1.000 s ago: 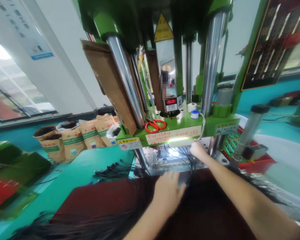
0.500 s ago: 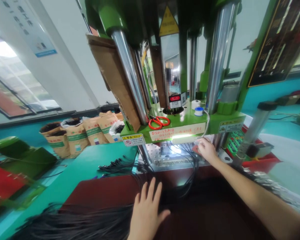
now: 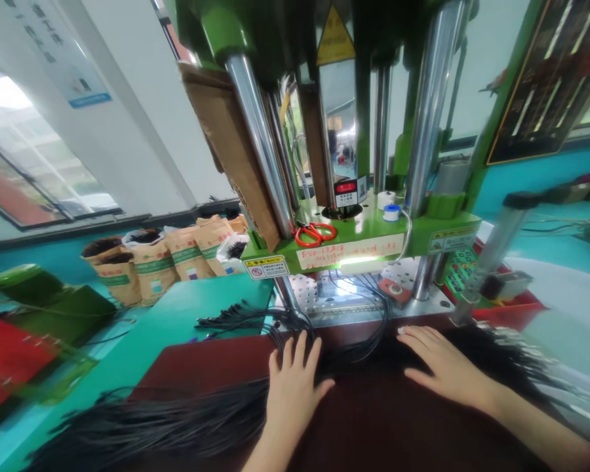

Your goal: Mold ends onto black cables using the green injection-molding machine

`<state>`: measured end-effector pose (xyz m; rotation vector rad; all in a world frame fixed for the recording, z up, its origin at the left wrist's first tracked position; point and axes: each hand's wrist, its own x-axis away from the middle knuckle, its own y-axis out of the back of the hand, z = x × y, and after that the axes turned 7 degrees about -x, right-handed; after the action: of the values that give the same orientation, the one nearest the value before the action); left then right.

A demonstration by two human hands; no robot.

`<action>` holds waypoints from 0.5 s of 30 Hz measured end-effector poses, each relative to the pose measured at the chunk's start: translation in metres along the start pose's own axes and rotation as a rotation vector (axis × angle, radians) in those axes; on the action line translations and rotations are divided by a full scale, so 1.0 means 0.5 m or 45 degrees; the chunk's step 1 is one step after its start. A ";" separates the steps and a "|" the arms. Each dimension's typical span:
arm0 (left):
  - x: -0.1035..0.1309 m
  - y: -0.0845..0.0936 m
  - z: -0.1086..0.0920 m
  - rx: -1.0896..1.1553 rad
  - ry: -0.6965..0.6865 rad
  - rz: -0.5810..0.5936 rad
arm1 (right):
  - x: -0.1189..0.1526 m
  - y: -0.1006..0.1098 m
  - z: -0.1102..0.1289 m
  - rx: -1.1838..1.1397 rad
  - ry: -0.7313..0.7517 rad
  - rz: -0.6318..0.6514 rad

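Note:
In the head view, my left hand lies palm down with its fingers spread, near the black cables that run across the dark red board. My right hand rests flat with thumb apart, beside another bundle of black cables with silvery ends. Neither hand holds anything. Ahead stands a green press with shiny columns. Black cables come out of its lit lower plate. At the plate's right side sits a reddish block with a round pale button.
Red-handled scissors and a white tape roll with a blue rim lie on the press ledge. Cable ends rest on the green table at left. Paper sacks stand behind. A metal post rises at right.
My right hand has come back from the block beside the press plate, down to the cables on the board. My left hand has shifted only slightly and stays spread.

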<state>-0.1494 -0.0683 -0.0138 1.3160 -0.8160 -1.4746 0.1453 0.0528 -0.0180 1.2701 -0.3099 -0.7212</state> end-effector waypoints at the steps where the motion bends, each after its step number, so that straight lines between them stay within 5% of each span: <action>1: 0.001 -0.001 0.000 0.007 0.006 -0.008 | 0.001 0.001 0.001 -0.005 -0.001 0.000; 5: -0.003 0.013 -0.008 0.068 -0.005 -0.054 | 0.000 0.023 -0.003 -0.138 -0.030 -0.059; 8: -0.016 0.044 -0.033 0.176 -0.116 -0.149 | -0.039 0.061 -0.010 -0.357 -0.113 -0.307; 11: -0.029 0.071 -0.071 0.364 -0.298 -0.346 | -0.127 0.100 -0.005 -0.608 -0.272 -0.523; 15: -0.026 0.063 -0.104 0.654 -0.515 -0.584 | -0.271 0.118 0.028 -0.550 -0.290 -0.495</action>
<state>-0.0921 -0.0599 0.0095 1.6869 -1.2763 -2.0220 0.0551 0.1365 0.0648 0.8415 -0.0798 -1.1992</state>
